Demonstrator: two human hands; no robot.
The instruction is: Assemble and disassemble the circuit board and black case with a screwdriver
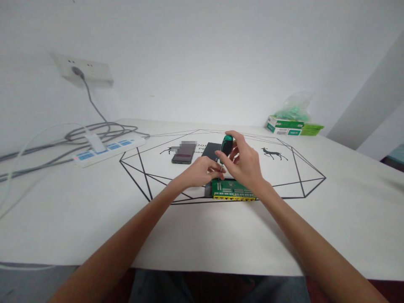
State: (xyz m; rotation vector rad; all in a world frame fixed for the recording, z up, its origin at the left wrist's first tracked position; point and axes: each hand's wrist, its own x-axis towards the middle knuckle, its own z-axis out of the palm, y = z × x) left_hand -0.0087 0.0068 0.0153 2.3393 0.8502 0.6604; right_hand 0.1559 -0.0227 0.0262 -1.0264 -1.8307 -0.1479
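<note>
A screwdriver [226, 145] with a green and black handle stands nearly upright over a green circuit board [232, 189]. My right hand [244, 162] grips its handle from the right, with fingers and thumb around the upper part. Low on the thin metal shaft, my left hand [203, 171] pinches with thumb and fingertips, close to the board's back left corner. The shaft's tip is hidden by those fingers. Yellow connectors line the board's front edge, and a dark grey piece shows at its left end. The board lies flat on the white table.
Behind my left hand lie a phone [184, 152] and a flat black box [211, 150]. A power strip [109, 150] with tangled grey cables [91, 134] is on the left. Green and white boxes [285, 125] and a plastic bag [295, 107] stand at the back right.
</note>
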